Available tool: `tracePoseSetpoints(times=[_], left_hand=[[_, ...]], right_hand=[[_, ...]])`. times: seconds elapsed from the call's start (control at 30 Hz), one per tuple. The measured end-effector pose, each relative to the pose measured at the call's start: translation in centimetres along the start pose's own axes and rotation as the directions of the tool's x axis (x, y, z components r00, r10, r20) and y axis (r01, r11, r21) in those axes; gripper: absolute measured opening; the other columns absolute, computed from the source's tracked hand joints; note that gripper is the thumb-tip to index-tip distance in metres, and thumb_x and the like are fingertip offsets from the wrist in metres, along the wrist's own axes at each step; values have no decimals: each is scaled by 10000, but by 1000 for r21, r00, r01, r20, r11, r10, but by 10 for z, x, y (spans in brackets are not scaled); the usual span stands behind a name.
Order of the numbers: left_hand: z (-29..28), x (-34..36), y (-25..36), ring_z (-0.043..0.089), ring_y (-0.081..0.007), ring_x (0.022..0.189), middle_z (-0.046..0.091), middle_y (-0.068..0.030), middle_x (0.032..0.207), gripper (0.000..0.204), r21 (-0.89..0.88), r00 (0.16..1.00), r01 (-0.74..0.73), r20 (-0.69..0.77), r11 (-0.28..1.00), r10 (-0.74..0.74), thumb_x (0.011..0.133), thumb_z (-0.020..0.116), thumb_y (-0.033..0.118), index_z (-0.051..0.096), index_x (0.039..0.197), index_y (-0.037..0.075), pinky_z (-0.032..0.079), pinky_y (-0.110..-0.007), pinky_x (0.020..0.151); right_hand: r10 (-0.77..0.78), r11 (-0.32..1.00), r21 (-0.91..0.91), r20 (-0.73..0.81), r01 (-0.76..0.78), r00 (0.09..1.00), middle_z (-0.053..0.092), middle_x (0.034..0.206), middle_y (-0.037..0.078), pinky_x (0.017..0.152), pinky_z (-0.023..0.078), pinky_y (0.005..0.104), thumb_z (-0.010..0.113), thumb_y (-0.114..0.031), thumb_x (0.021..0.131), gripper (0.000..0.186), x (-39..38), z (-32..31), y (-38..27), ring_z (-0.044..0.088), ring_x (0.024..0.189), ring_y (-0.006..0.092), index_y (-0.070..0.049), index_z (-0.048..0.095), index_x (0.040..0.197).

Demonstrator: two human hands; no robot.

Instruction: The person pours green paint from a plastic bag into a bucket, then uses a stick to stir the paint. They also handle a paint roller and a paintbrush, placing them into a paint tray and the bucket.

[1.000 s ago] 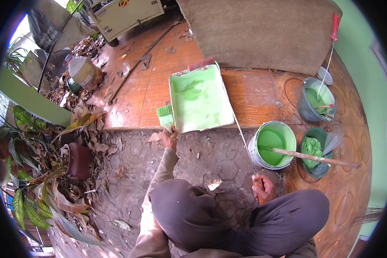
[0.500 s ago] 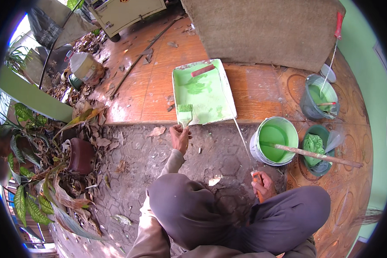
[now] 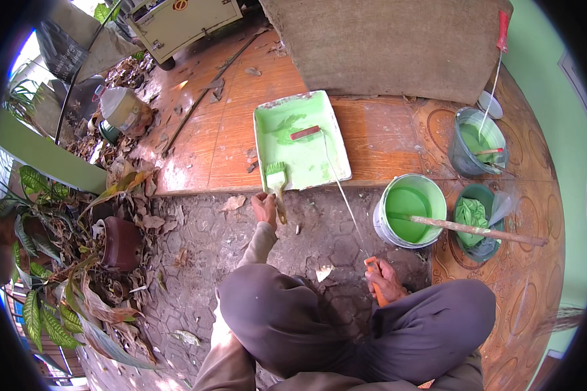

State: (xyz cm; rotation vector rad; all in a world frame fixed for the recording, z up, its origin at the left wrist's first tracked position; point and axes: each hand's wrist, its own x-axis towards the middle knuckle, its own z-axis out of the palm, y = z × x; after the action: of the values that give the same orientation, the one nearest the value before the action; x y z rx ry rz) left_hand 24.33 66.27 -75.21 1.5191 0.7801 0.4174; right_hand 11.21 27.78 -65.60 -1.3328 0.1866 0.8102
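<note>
Roller point(image 3: 305, 133) has slid nearer, right hand point(image 3: 387, 283) curled around its orange handle point(image 3: 371, 264).

The head-worn fisheye view looks down toward the paint tray point(image 3: 301, 154).

And it's two bare hands point(image 3: 265, 208), one flat green-bristled paintbrush point(image 3: 277, 179), one red-brown cylindrical roller point(image 3: 305, 133), one white-rimmed rectangular tray point(image 3: 313, 171), one round white bucket point(image 3: 382, 228), one round grey bucket point(image 3: 462, 161), one round dark-green tub point(image 3: 479, 255), plus one long wooden stick point(image 3: 496, 232)!
</note>
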Motion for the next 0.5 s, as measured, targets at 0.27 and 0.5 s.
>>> tracePoseSetpoints(times=[0.27, 0.5], left_hand=[[-8, -10, 34, 571, -183, 845, 569, -125, 1038, 379, -68, 995, 76, 70, 995, -71, 847, 635, 105, 467, 1160, -27, 488, -305, 718], [-8, -8, 35, 584, -207, 917, 583, -133, 1058, 363, 38, 988, 86, 128, 996, -90, 832, 633, 117, 510, 1140, -33, 481, -333, 782]], right_hand=[[-15, 1000, -23, 30, 15, 999, 543, 778, 52, 536, 474, 276, 613, -274, 893, 349, 3, 10, 2, 557, 620, 115, -36, 466, 1101], [70, 993, -96, 64, -63, 996, 597, 995, 106, 635, 516, 307, 589, -389, 910, 512, 6, 0, 4, 628, 786, 169, -33, 438, 1246]])
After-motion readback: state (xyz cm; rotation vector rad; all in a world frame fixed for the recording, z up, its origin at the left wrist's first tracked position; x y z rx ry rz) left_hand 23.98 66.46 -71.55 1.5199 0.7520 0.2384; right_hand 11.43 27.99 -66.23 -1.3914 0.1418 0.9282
